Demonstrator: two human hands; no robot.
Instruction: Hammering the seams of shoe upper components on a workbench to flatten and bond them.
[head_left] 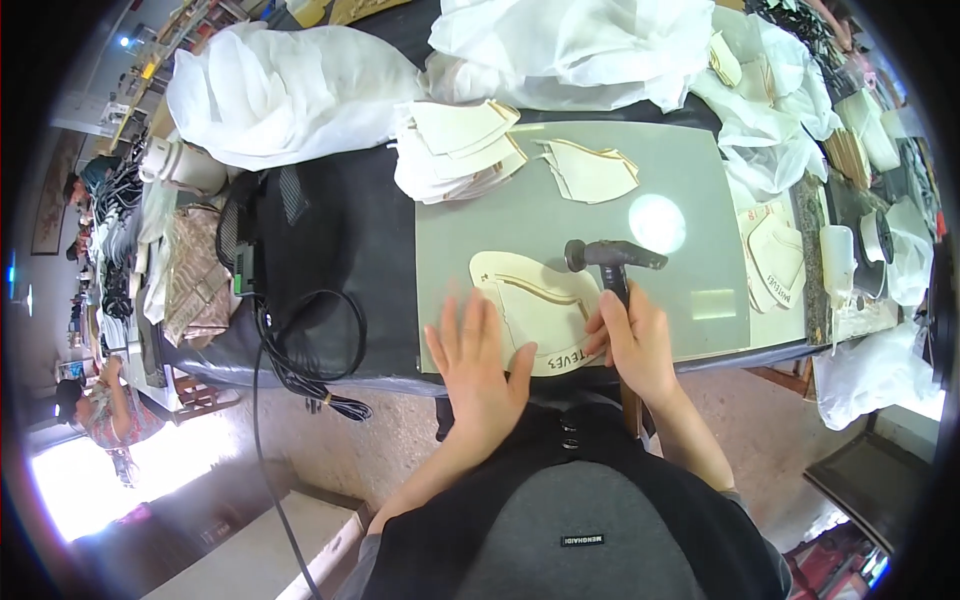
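A hammer (618, 254) with a dark metal head is gripped by my right hand (638, 340), its head up above the grey work board (690, 165). Beneath it lies a flat cream pattern piece (520, 272) with curved brown-edged slots and black lettering along its near edge. My left hand (475, 365) is spread, fingers stretched out, over the near left side of this piece. Whether the palm presses on it, I cannot tell. Farther back on the board are a thick stack of cream cut pieces (455, 165) and a smaller pile of cut pieces (592, 172).
White plastic bags (290, 95) line the table's back. Left of the board sit a black mesh item (290, 215) and coiled black cable (310, 345). More cream templates (777, 262) lie at the right, beside a white container (837, 258). Another person (112, 415) is far left.
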